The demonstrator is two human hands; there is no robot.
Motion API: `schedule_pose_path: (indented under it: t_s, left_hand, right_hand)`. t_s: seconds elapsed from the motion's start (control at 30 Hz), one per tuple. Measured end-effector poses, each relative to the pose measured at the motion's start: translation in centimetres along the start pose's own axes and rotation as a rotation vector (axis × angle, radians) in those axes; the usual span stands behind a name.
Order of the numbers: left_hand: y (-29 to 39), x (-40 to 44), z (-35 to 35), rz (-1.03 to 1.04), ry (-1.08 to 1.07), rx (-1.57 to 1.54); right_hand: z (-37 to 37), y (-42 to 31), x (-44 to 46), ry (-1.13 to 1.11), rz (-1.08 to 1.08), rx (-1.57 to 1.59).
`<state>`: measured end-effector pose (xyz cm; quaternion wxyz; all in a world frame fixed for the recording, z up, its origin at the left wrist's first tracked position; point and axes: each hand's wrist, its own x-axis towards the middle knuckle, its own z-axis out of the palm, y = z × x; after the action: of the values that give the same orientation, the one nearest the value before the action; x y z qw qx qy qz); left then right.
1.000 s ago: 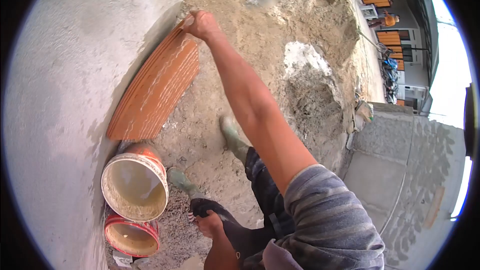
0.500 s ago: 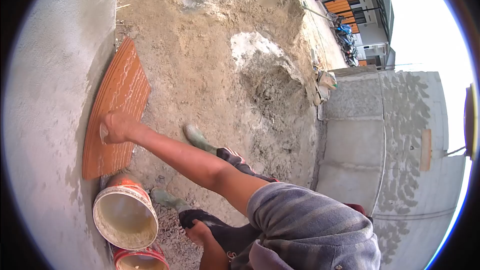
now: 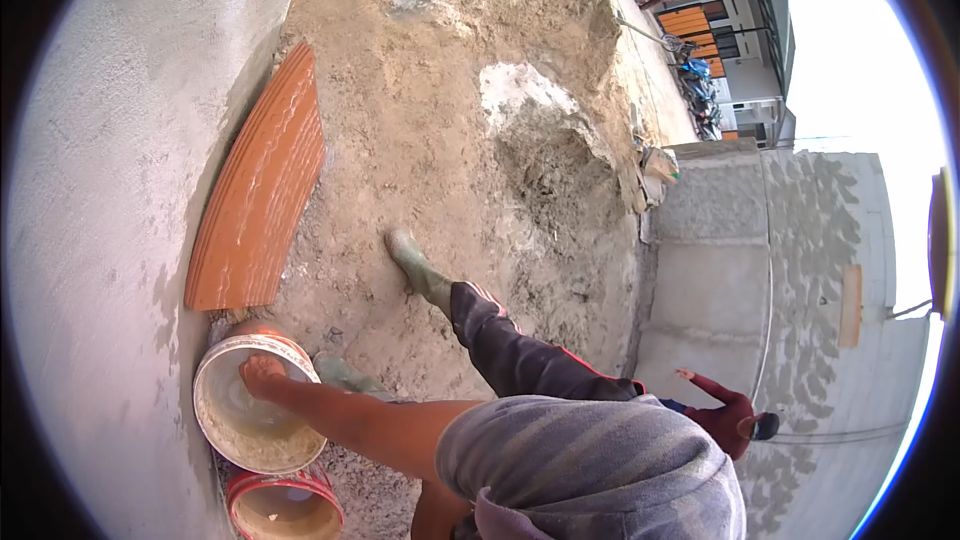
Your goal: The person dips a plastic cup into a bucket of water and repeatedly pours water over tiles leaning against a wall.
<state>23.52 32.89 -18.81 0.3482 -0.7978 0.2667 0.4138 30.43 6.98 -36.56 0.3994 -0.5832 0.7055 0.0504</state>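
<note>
Right hand: inside the pale-rimmed bucket; cannot tell its grip. Bucket mouth: facing the camera. Orange ribbed stack: near the bucket, long axis along the wall. Red-rimmed bucket: adjacent.

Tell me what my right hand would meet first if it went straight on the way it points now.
Probably your right hand would meet the inner wall of the pale-rimmed bucket. Depth is unclear, so the cloudy liquid may come first, or the fingers may already touch it.
</note>
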Motion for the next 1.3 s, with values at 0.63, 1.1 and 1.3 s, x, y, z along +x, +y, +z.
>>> schedule_pose_path:
  t_s: [0.63, 1.1, 1.3]
  left_hand:
    - [-2.8, 0.1, -2.8, 0.080, -0.037, -0.110]
    - [-0.3, -1.8, -1.7, 0.032, 0.035, -0.123]
    - [0.2, -2.3, -0.9, 0.022, 0.067, -0.121]
  right_hand:
    - [7.9, 5.4, 2.1, 0.003, -0.115, -0.437]
    - [-14.5, 3.5, -8.0, 0.532, -0.595, 0.566]
    - [-19.0, 4.4, -4.4, 0.624, -0.496, 0.458]
